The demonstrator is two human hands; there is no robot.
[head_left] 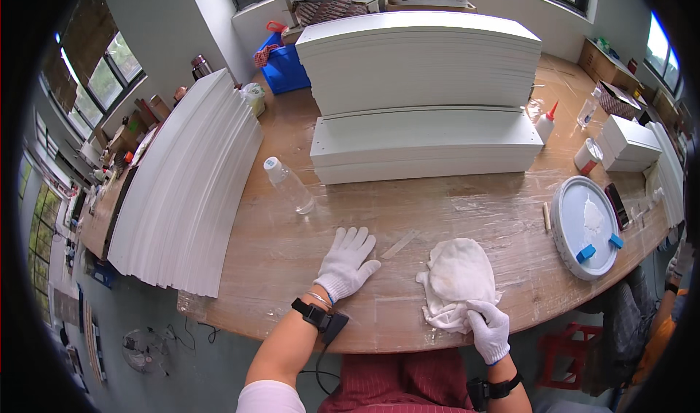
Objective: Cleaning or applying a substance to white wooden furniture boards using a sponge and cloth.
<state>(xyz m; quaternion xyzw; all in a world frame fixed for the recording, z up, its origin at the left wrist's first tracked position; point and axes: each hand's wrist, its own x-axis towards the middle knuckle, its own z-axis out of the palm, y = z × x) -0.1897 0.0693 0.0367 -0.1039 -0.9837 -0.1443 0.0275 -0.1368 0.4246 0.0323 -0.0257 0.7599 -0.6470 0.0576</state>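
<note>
My left hand [345, 264], in a white knit glove, lies flat on the plastic-covered table [292, 296] with its fingers stretched out and nothing in them. A thin translucent strip [400, 244] lies just right of its fingers. Also gloved in white, my right hand [490, 331] pinches the near edge of a crumpled white cloth [461, 274] at the table's front edge. The cloth spreads away from that hand over the tabletop. Beyond my left hand stands a clear plastic bottle [290, 187] with a white cap.
White panels stand stacked at the back [423, 63] and another stack [182, 187] leans along the left. To the right are a round grey-blue lid [576, 223] with blue blocks, a phone [617, 206], a white tub [588, 155] and a red-tipped glue bottle [546, 125]. A red stool [571, 354] stands below.
</note>
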